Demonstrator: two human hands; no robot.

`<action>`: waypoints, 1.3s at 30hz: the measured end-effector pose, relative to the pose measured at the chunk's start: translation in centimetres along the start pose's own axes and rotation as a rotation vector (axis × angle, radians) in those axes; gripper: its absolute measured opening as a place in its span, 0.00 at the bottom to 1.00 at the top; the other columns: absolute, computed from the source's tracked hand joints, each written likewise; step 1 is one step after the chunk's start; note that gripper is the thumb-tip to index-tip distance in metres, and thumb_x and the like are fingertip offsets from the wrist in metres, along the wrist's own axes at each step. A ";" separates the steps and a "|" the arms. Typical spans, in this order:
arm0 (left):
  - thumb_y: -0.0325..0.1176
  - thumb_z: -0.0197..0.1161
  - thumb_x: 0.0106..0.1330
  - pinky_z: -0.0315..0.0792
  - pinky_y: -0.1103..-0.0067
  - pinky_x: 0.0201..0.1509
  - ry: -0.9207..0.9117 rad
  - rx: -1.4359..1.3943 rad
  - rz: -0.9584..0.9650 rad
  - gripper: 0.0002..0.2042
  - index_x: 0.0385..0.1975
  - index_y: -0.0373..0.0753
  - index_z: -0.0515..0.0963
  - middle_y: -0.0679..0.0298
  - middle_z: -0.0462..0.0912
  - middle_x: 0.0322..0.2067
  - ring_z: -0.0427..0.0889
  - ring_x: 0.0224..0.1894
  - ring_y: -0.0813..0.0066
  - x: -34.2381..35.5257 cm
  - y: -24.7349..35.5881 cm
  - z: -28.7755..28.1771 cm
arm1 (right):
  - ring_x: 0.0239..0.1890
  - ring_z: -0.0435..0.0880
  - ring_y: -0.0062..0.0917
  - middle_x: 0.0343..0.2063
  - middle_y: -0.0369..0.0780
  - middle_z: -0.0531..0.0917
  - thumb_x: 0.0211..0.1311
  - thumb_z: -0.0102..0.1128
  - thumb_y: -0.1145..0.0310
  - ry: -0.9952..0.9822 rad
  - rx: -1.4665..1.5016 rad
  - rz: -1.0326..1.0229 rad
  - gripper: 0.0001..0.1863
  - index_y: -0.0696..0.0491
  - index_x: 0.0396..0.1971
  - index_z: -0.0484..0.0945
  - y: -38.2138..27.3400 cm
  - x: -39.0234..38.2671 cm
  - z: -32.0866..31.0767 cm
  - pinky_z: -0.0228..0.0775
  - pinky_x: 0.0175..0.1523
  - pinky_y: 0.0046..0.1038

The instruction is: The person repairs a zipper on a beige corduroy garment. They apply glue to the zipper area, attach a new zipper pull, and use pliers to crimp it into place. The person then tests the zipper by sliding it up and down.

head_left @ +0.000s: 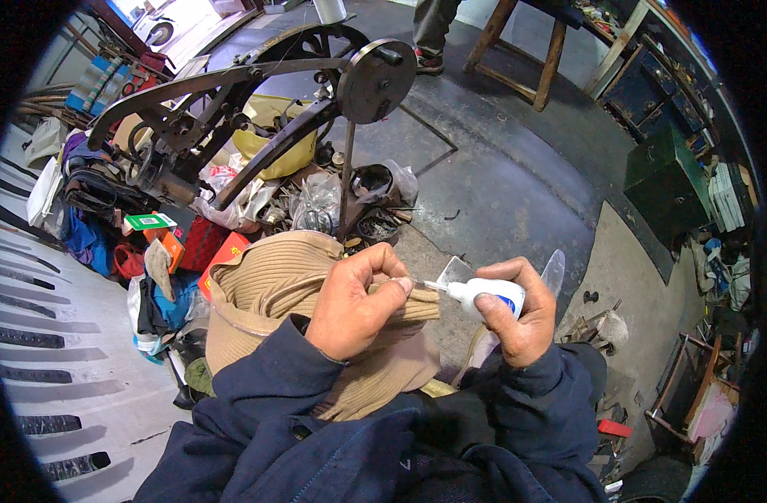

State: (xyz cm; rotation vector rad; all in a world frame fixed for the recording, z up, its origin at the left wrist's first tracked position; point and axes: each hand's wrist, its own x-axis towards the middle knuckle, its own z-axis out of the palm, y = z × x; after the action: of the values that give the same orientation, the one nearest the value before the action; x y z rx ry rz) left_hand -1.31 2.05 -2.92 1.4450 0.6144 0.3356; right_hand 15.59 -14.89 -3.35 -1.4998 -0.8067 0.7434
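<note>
Bottle (502, 293) sideways, nozzle (436, 286) pointing left
Right hand (526, 325) grips it, long axis roughly left-right; left hand's (354, 303) pinched closed near the nozzle, can't tell on what.

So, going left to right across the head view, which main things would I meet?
Green-and-white card, left edge of the tan ribbed fabric, left hand, white squeeze bottle, right hand, dark green box.
</note>
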 end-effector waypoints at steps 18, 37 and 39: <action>0.30 0.61 0.68 0.72 0.79 0.40 -0.041 0.238 0.129 0.05 0.36 0.35 0.77 0.66 0.80 0.29 0.76 0.34 0.83 -0.2 -0.2 1.0 | 0.34 0.85 0.22 0.38 0.45 0.87 0.66 0.69 0.66 0.121 0.410 0.023 0.26 0.60 0.59 0.70 1.7 1.1 -0.6 0.76 0.35 0.22; 0.29 0.55 0.73 0.67 0.80 0.34 -0.109 0.310 0.170 0.06 0.44 0.36 0.77 0.72 0.74 0.27 0.70 0.30 0.85 -0.7 0.7 2.1 | 0.35 0.86 0.23 0.39 0.47 0.87 0.68 0.65 0.70 0.122 0.559 -0.071 0.20 0.58 0.54 0.70 1.7 0.7 -1.8 0.75 0.34 0.22; 0.32 0.58 0.71 0.71 0.71 0.39 -0.172 0.608 0.299 0.06 0.40 0.37 0.79 0.60 0.81 0.31 0.80 0.33 0.66 -1.1 1.7 1.6 | 0.35 0.86 0.23 0.39 0.46 0.87 0.68 0.65 0.70 0.121 0.557 -0.081 0.20 0.58 0.54 0.69 1.6 0.6 -1.8 0.75 0.34 0.22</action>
State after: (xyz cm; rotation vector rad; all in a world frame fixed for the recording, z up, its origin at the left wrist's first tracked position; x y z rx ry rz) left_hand -1.02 0.36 -0.99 2.1354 0.3695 0.2625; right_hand 17.58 -15.45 -4.84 -0.9934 -0.5081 0.7345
